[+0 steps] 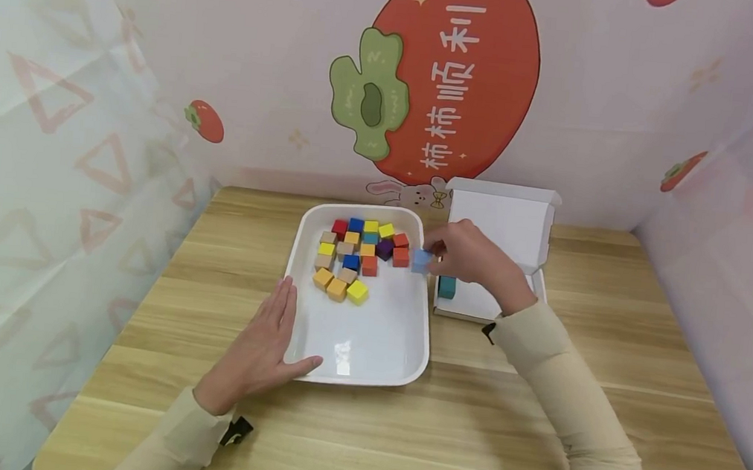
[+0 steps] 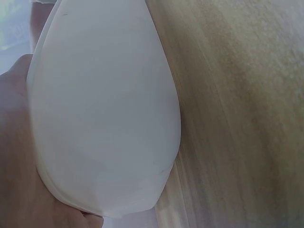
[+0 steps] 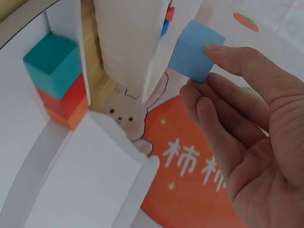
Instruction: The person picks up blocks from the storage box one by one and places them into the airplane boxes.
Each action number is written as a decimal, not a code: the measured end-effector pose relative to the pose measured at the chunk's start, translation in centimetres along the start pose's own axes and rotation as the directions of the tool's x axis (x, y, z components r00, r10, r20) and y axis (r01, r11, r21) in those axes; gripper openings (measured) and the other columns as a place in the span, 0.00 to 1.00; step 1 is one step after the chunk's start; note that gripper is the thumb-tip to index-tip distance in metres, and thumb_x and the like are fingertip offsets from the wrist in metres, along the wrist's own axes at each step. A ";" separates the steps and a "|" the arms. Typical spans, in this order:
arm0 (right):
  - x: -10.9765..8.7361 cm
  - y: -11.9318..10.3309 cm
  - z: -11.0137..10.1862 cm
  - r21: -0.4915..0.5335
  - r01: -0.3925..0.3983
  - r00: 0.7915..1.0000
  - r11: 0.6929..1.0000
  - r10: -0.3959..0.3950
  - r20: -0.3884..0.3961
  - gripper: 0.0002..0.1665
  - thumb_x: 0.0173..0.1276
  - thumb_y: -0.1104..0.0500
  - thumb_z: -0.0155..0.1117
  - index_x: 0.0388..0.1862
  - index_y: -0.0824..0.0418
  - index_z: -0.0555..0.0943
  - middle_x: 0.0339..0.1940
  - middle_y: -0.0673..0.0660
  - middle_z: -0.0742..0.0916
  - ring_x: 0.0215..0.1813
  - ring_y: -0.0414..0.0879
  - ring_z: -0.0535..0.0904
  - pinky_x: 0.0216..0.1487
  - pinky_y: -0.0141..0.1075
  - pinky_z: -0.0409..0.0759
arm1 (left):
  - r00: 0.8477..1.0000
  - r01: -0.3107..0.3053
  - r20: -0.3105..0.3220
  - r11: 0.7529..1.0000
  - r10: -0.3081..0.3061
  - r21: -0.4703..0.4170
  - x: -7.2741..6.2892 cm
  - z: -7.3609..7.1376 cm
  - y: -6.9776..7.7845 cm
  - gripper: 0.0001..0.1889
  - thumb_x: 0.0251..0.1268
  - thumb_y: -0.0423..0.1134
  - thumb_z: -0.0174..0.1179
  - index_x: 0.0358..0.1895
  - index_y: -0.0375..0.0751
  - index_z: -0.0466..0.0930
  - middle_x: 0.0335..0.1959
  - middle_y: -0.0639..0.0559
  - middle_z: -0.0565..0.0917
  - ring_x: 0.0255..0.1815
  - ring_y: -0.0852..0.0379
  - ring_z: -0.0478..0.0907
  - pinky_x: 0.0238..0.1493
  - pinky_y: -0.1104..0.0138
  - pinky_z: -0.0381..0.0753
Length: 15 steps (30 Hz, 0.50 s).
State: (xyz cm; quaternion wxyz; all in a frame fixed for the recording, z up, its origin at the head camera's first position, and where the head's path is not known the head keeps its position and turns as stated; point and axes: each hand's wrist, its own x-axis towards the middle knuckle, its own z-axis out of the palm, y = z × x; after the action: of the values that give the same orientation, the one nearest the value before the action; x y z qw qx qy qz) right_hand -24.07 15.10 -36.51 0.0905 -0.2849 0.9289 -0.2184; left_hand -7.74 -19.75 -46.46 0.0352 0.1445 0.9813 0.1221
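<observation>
My right hand (image 1: 469, 254) pinches a light blue wooden cube (image 3: 192, 52) between thumb and fingertips, over the right rim of the white tray (image 1: 374, 335). My left hand (image 1: 262, 348) rests at the tray's near left corner, fingers straight along its side and thumb over the front rim. In the left wrist view the tray's outer wall (image 2: 104, 109) fills most of the picture. Right beside the tray stands a white cardboard box (image 1: 467, 306), lid raised. Inside it a teal cube (image 3: 54, 66), a red cube (image 3: 71, 100) and an orange cube (image 3: 70, 118) line up along one wall.
Several coloured cubes, among them a yellow cube (image 1: 357, 292), a purple cube (image 1: 385, 248) and a red-orange cube (image 1: 401, 257), lie grouped in the tray's far half. The box's lid (image 1: 501, 223) leans back near the printed backdrop (image 1: 594, 134). All stands on a wooden table (image 1: 358, 442).
</observation>
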 end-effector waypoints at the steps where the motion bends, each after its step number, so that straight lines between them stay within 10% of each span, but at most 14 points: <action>1: -0.4 0.3 -0.2 0.007 -0.005 1.000 1.000 0.005 -0.008 0.16 0.61 0.60 0.82 0.49 0.58 0.92 0.40 0.54 0.91 0.39 0.49 0.82 0.45 0.40 0.90 | 1.000 0.001 0.001 1.000 -0.001 0.000 0.0 0.0 0.0 0.65 0.64 0.77 0.55 0.86 0.29 0.39 0.89 0.36 0.38 0.90 0.36 0.39 0.86 0.43 0.52; 15: -4.2 3.5 0.3 0.050 -0.028 1.000 0.998 0.028 -0.012 0.16 0.62 0.63 0.81 0.50 0.62 0.91 0.44 0.57 0.93 0.48 0.55 0.90 0.55 0.48 0.91 | 1.000 0.001 -0.001 1.000 -0.001 0.002 0.0 0.1 0.0 0.65 0.64 0.77 0.55 0.86 0.29 0.39 0.89 0.36 0.38 0.90 0.36 0.39 0.86 0.42 0.52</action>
State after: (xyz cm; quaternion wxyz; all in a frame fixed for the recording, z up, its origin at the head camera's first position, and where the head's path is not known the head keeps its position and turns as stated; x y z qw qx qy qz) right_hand -22.22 20.01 -38.24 0.0947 -0.2682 0.9277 -0.2418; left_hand -7.72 -19.70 -46.53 0.0346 0.1441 0.9815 0.1211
